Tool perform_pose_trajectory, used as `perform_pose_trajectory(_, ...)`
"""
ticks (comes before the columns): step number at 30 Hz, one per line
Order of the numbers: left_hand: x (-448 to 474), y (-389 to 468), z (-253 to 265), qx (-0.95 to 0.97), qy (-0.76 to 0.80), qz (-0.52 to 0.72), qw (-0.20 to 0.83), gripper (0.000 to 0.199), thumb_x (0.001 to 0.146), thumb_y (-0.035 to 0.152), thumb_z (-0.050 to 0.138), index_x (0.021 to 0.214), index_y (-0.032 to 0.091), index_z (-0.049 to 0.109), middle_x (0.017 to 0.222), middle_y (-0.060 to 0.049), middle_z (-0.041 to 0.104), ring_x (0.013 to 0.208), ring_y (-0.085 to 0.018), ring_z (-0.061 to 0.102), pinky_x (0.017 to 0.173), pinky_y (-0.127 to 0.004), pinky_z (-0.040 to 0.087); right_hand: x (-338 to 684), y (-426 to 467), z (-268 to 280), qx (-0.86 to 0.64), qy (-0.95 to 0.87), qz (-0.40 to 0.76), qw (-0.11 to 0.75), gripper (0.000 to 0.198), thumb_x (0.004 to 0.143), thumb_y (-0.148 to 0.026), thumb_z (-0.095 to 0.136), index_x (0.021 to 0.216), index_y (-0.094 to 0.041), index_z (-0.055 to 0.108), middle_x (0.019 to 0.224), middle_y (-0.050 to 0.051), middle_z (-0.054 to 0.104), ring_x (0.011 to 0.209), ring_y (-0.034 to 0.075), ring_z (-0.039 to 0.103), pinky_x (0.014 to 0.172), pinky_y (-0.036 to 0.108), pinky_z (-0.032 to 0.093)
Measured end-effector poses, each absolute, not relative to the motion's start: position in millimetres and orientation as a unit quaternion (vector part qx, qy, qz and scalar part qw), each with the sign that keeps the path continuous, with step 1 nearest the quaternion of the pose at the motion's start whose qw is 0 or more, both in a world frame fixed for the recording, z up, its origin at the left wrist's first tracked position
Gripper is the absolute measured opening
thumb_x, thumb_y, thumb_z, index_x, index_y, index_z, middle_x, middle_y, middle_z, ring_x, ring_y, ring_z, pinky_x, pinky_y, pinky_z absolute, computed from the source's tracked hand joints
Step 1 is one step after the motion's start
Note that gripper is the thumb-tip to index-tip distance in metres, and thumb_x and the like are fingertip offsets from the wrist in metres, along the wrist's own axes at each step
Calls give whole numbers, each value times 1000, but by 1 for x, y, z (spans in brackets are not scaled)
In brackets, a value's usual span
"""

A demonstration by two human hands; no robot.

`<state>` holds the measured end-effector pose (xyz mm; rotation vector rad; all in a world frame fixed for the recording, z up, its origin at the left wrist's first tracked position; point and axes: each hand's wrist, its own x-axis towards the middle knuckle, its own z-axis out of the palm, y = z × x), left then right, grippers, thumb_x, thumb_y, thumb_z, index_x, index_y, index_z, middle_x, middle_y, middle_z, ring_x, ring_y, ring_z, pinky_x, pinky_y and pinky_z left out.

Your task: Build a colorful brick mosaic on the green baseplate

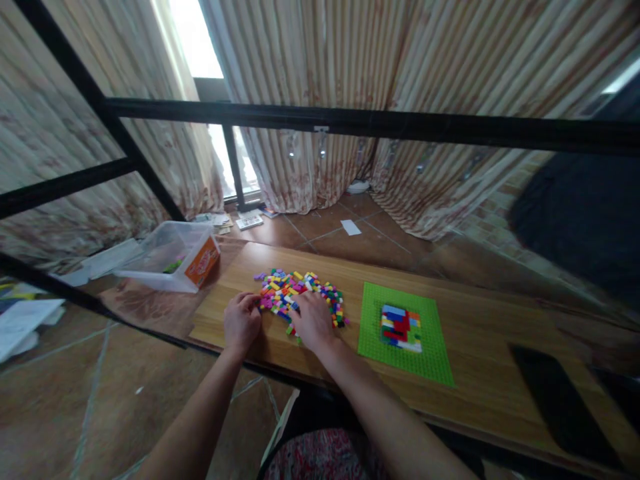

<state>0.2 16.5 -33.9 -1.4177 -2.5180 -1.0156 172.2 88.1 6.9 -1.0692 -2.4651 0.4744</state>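
Note:
A heap of small toy building bricks (280, 288) in many colours lies on the wooden table. At its left edge is my left hand (242, 323), fingers curled and fingertips pressed together; anything between them is too small to make out. My right hand (315, 323) rests over the near side of the heap, its fingers bent down among the bricks. Whatever those fingertips grip is hidden. To the right lies a green studded baseplate (373, 333), with a block of multicoloured bricks (401, 328) built on its middle.
A clear plastic box (165, 277) with an orange label stands beyond the left end of the table (480, 333). A dark flat object (560, 400) lies at the right. Black metal bars (350, 120) cross in front of the curtains. Papers (35, 323) lie at the left.

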Motion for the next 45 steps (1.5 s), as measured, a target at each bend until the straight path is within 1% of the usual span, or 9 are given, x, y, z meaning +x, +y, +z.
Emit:
perform_pose_trajectory(3, -4, 18, -37, -462, -817, -343, 49, 28, 78, 20, 45, 87, 20, 72, 98, -6, 68, 91, -22, 61, 86, -33, 48, 171, 87, 9, -372, -887, 171, 212, 15, 87, -21, 58, 98, -22, 68, 96, 6, 66, 97, 24, 55, 89, 36, 42)
perform_pose_trajectory(5, -7, 20, -39, -464, -815, -344, 51, 27, 78, 22, 46, 87, 19, 71, 97, -6, 68, 90, -22, 61, 85, -34, 48, 177, 84, 14, -374, -872, 196, 248, 18, 89, -20, 55, 102, -21, 67, 98, 6, 67, 97, 22, 56, 89, 34, 43)
perform_pose_trajectory(9, -8, 22, -37, -460, -824, -326, 51, 28, 80, 24, 45, 87, 19, 71, 99, -7, 68, 91, -23, 61, 83, -35, 49, 210, 68, 23, -391, -793, 302, 357, 25, 93, -18, 44, 109, -20, 63, 104, 5, 68, 97, 17, 61, 89, 29, 46)
perform_pose_trajectory(13, -7, 21, -34, -459, -833, -306, 53, 30, 80, 25, 44, 90, 18, 71, 101, -8, 68, 93, -24, 61, 84, -35, 49, 270, 49, 18, -426, -688, 412, 419, 22, 92, -27, 46, 104, -23, 65, 97, 3, 70, 86, 16, 66, 79, 28, 50)
perform_pose_trajectory(16, -7, 21, -33, -463, -833, -298, 58, 31, 79, 25, 44, 91, 17, 71, 101, -9, 68, 93, -25, 61, 85, -36, 49, 327, 46, 6, -504, -569, 456, 463, 25, 87, -40, 53, 99, -21, 66, 91, 4, 69, 74, 18, 67, 70, 30, 53)
perform_pose_trajectory(21, -7, 22, -31, -466, -835, -284, 63, 32, 80, 26, 43, 92, 16, 71, 103, -10, 67, 93, -26, 61, 84, -38, 50, 402, 68, -13, -592, -442, 440, 511, 40, 70, -51, 67, 91, -17, 69, 80, 6, 70, 67, 19, 64, 62, 32, 52)
perform_pose_trajectory(24, -6, 22, -29, -464, -839, -279, 62, 32, 80, 26, 43, 93, 16, 71, 103, -11, 67, 94, -27, 61, 84, -38, 50, 416, 85, -19, -605, -403, 447, 521, 44, 61, -50, 73, 89, -16, 71, 73, 5, 69, 62, 17, 60, 54, 27, 47)
perform_pose_trajectory(31, -4, 23, -27, -454, -845, -278, 53, 32, 79, 26, 44, 93, 17, 71, 103, -10, 66, 94, -26, 61, 84, -38, 50, 405, 104, -21, -620, -408, 423, 519, 43, 55, -50, 73, 81, -15, 73, 71, 7, 70, 58, 16, 57, 47, 24, 37)
perform_pose_trajectory(45, 0, 21, -23, -453, -846, -275, 50, 31, 81, 26, 43, 93, 17, 70, 102, -8, 66, 94, -25, 60, 85, -34, 49, 403, 107, -29, -665, -476, 348, 458, 36, 65, -52, 66, 72, -17, 72, 67, 7, 70, 62, 21, 61, 56, 30, 42)
